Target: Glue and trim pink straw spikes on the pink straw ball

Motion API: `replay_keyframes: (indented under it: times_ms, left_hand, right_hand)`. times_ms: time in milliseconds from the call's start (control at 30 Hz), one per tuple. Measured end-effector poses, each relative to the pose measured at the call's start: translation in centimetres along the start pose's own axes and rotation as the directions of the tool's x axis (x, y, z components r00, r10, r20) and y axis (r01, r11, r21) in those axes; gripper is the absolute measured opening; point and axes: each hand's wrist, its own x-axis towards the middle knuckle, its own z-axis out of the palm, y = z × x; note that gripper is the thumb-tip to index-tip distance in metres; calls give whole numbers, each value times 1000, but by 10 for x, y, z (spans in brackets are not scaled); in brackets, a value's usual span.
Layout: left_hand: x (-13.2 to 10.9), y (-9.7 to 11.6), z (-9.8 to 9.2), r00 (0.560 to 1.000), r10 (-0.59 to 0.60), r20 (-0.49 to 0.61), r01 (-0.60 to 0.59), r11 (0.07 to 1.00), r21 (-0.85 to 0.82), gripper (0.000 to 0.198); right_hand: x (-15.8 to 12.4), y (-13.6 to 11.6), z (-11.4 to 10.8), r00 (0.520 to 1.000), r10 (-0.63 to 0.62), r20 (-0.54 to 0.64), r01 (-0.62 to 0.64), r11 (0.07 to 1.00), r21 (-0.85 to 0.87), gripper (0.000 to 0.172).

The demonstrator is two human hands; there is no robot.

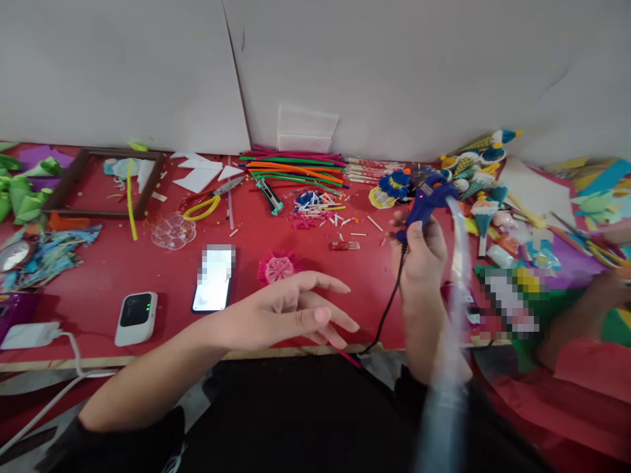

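The right hand (424, 253), right of centre in the frame, has its grip closed around the handle of a blue glue gun (428, 203). The handle slants from lower left to upper right, and a long translucent stick (461, 253) curves from the gun's upper right end towards the bottom edge. The left hand (290, 312) hangs near the middle of the frame, lower and to the left of the gun and well apart from it, its fingers loosely spread and pointing right. A thin pink strip (351, 358) shows under those fingertips, slanting down to the right; whether the left grip pinches it cannot be told.

A pink rosette (280, 268) lies on the red counter (175, 295) just above the left hand in the frame, its lower edge partly hidden by that hand. It is left of and lower than the gun, so the left hand is much the nearer.

The gun's black cord (392, 299) runs down between the two hands to the counter's edge. A small red lighter-like item (346, 246) and scattered cut pieces (318, 209) lie between rosette and gun. A phone (211, 299) sits left of the rosette; a blue-and-yellow flower (396, 186) is just beside the gun. Another person's arm (586, 315) reaches in at the right.
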Motion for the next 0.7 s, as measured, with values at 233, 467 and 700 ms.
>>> replay_keyframes:
  times_ms: [233, 467, 700]
  left_hand:
    - [-16, -2, -24, 933, 323, -161, -250, 900, 358, 30]
    - [-30, -26, -82, 865, 464, -191, 136, 149, 979, 115]
    - [-21, -54, -113, 922, 355, -155, 161, 13, 987, 129]
  right_hand:
    - [57, 40, -71, 827, -54, 560, 254, 924, -285, 39]
    - [31, 55, -57, 567, 97, 818, 408, 830, -381, 24]
    - [9, 73, -40, 536, 85, 840, 525, 746, -410, 36]
